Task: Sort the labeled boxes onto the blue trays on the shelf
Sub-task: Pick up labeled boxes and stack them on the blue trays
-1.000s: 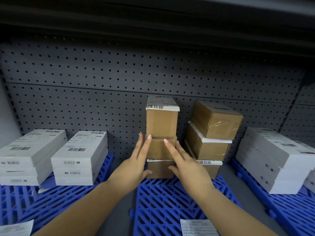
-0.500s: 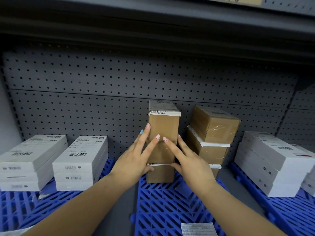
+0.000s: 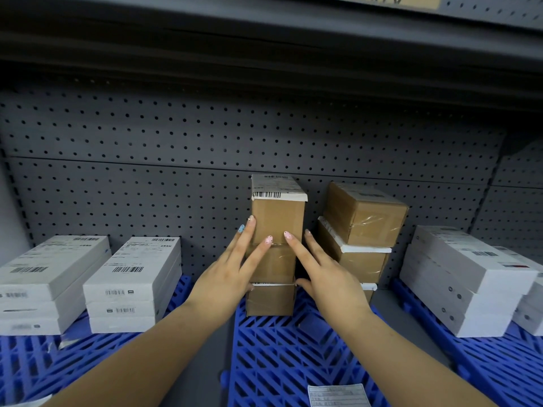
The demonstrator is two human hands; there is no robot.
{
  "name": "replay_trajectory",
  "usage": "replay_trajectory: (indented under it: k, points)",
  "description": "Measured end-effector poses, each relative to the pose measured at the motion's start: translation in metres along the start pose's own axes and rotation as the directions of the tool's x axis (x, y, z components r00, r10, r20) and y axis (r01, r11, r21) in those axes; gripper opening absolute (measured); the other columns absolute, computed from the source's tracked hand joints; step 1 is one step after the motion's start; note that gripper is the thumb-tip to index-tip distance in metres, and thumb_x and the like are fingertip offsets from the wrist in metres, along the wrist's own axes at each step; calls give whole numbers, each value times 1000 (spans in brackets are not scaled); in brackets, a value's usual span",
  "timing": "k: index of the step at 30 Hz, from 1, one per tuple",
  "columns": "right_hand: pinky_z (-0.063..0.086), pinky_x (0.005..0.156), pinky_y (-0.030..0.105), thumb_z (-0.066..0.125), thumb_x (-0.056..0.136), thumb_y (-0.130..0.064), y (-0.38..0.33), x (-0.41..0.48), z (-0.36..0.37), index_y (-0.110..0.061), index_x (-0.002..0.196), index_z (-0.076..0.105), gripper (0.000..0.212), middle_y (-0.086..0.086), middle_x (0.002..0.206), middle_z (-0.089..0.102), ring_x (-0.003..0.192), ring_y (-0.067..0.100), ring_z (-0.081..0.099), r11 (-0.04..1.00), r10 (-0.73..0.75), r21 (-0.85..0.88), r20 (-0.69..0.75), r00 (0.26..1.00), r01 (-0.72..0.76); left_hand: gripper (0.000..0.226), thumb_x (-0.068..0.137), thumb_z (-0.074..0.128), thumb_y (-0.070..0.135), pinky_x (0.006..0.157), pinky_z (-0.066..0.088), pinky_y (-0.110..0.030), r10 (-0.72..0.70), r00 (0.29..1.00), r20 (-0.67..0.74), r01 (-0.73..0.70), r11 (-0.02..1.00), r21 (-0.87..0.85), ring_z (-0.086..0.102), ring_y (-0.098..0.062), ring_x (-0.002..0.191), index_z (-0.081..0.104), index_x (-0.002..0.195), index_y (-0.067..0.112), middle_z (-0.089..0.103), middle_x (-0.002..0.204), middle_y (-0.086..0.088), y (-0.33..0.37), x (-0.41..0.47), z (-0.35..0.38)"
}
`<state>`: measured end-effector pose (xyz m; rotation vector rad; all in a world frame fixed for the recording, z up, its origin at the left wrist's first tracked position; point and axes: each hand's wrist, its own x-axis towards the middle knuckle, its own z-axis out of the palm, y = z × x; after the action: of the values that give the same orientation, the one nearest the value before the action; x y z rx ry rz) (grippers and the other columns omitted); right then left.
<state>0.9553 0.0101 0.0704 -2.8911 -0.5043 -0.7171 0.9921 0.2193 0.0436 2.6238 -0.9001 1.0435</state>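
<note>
**Left hand (image 3: 229, 277) and right hand (image 3: 329, 277) climb the brown stack (image 3: 276, 265)**

Since a second ago our fingertips have moved up from the seam under the top box (image 3: 279, 215) onto its lower front. Over the last half second they barely shift. Our view has also tipped upward, so the stack sits lower in frame and more of the upper shelf (image 3: 264, 39) shows.

Both hands are flat, with fingers straight and spread, and neither curls round anything. Our left hand's fingers lie along the left front edge of the stack, reaching the top box. Our right hand's forefinger touches the same box's front, its other fingers point into the narrow gap to the right, and its thumb rests by the white label edge of the bottom box (image 3: 270, 301).

That stack is three boxes high and stands upright at the back of the middle blue tray (image 3: 279, 362), close to the pegboard wall (image 3: 176, 171). Just beside it, to the right, is a second brown stack (image 3: 358, 257) whose top box sits askew, which leaves our right hand little room.

Two stacks of white boxes (image 3: 132, 283) rest on the left blue tray (image 3: 44, 362). More white boxes (image 3: 464, 280) lie on the right blue tray (image 3: 499, 362). A printed paper sheet (image 3: 338, 396) lies at the near edge of the middle tray.
</note>
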Motion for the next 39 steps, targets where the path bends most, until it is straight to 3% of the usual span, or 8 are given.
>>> replay_trajectory:
  k: [6, 12, 23, 27, 31, 33, 36, 39]
  points:
    - [51, 71, 27, 48, 94, -30, -3, 0, 2, -52, 130, -33, 92, -8, 157, -5, 122, 16, 46, 999, -16, 27, 3, 1000, 16, 128, 60, 87, 14, 68, 57, -31, 10, 1000, -15, -10, 1000, -11, 26, -31, 138, -5, 149, 25, -11, 157, -9, -4, 0, 4]
    - [52, 77, 28, 46, 93, -41, -7, 1, 6, -44, 136, -28, 86, -6, 157, 1, 130, 16, 40, 999, -41, 15, -52, 998, 42, 128, 58, 88, 19, 70, 57, -32, -6, 1000, -8, 6, 1000, 20, 28, -30, 138, -2, 149, 22, -10, 157, -9, -4, -1, 2]
    - [50, 90, 31, 48, 95, -33, 0, 2, 10, -51, 129, -35, 91, -7, 157, -3, 139, 16, 25, 998, -64, 14, -60, 996, 65, 126, 57, 89, 25, 84, 54, -34, -6, 1000, -4, 6, 999, 50, 19, -29, 141, 4, 149, 11, -7, 157, -10, -6, -2, -2]
    - [54, 86, 35, 54, 91, -37, -1, -6, 6, -49, 138, -21, 89, -3, 157, 9, 133, 21, 38, 997, -71, 7, -104, 992, 72, 121, 61, 84, 36, 106, 34, -50, 28, 999, -22, -25, 993, 117, 12, -32, 142, 5, 149, 9, -5, 157, -14, 3, 0, -5]
    - [55, 75, 31, 69, 79, -39, 12, -27, -3, -36, 147, 11, 90, -1, 151, 32, 122, 21, 51, 992, -48, -121, -212, 976, 23, 96, 82, 59, 47, 112, 24, -45, 167, 982, -88, -148, 971, 186, 10, -28, 143, 3, 149, 9, -3, 157, -12, 34, 8, -6]
    - [53, 83, 34, 71, 77, -38, 26, -40, -8, -32, 147, 17, 88, -1, 151, 30, 128, 20, 45, 989, -38, -150, -253, 967, -1, 88, 87, 48, 50, 112, 21, -43, 212, 972, -97, -194, 967, 168, 9, -27, 144, 1, 149, 9, -3, 157, -11, 55, 14, -2]
    - [41, 104, 41, 69, 80, -35, 56, -58, -12, -26, 147, 19, 84, 5, 154, 23, 138, 23, 29, 979, -47, -205, -269, 962, -9, 94, 84, 51, 54, 114, 18, -41, 206, 977, -60, -196, 971, 140, 6, -25, 144, -1, 149, 9, -3, 157, -10, 85, 25, 9]
    - [29, 108, 41, 69, 79, -37, 86, -67, -19, -24, 147, 22, 84, 7, 155, 17, 141, 25, 20, 968, -43, -250, -281, 959, -30, 100, 81, 55, 56, 114, 15, -43, 196, 981, -5, -192, 965, 180, 4, -25, 144, -1, 149, 9, -4, 158, -10, 107, 39, 22]
